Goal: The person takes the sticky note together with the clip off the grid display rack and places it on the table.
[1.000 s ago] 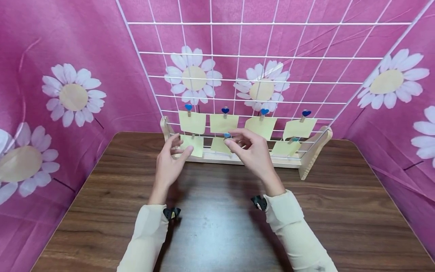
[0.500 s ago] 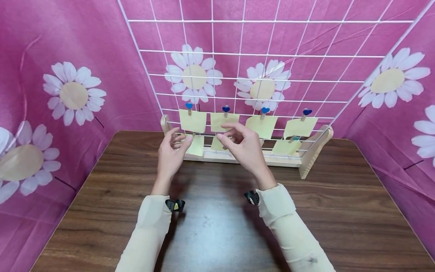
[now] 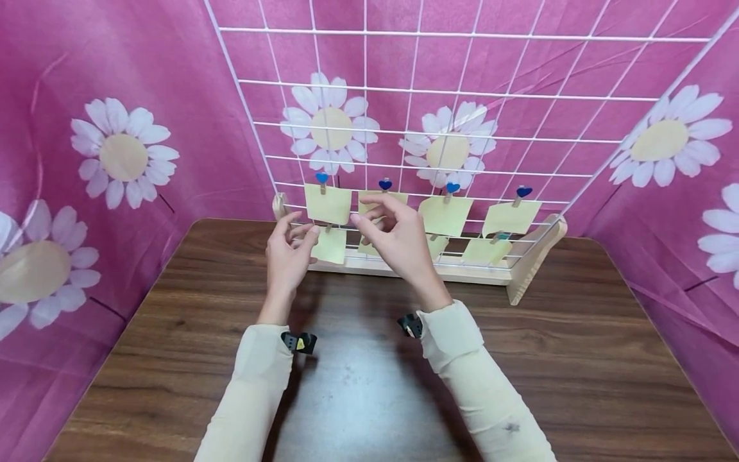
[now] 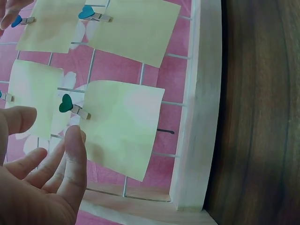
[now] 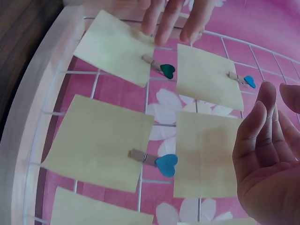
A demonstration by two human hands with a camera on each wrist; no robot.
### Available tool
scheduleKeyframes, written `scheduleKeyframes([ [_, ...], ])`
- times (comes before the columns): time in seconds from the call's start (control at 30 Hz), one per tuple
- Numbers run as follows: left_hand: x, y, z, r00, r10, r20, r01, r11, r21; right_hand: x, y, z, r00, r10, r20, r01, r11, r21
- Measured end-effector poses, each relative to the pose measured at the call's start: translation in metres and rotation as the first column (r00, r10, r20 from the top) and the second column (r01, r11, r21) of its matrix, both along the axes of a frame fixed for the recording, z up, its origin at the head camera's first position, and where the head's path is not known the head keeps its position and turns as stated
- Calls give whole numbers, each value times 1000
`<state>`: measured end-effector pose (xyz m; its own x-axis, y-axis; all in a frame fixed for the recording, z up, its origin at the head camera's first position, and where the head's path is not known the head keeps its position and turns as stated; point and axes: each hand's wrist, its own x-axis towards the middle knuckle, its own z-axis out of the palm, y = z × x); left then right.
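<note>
Your left hand [image 3: 287,256] is raised at the lower-left note [image 3: 332,247], thumb and fingers parted and gripping nothing. A green heart clip [image 4: 66,103] sits just beyond its fingertips, on the note's top edge; whether they touch, I cannot tell.

Your right hand [image 3: 398,237] is held just right of the left one, before the second column of notes, partly hiding two of them. Its thumb and index finger are spread apart, and it too holds nothing.

The white grid [image 3: 365,32] rises behind and above both your hands. It carries eight yellow notes in two rows of four, the upper row under blue heart clips [image 3: 453,188]. Two columns hang to the right of your right hand. The wooden base [image 3: 410,273] runs below your hands on the table [image 3: 358,398], with the pink daisy curtain [image 3: 196,77] behind. Each wrist wears a black strap [image 3: 299,342] beside a pale sleeve [image 3: 248,391].
</note>
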<state>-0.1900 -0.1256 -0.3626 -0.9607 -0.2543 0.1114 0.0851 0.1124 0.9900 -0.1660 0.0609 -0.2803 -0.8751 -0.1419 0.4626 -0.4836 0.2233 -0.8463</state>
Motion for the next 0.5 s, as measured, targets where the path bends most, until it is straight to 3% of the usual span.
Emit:
scheduleKeyframes([
  [0.3, -4, -2, 0, 999, -7, 33, 4, 996, 89, -31, -15, -11, 999, -14, -41, 13, 1000, -1],
  [0.5, -5, 0, 3, 999, -24, 47, 18, 993, 118, -42, -29, -6, 1000, -3, -16, 3, 1000, 13],
])
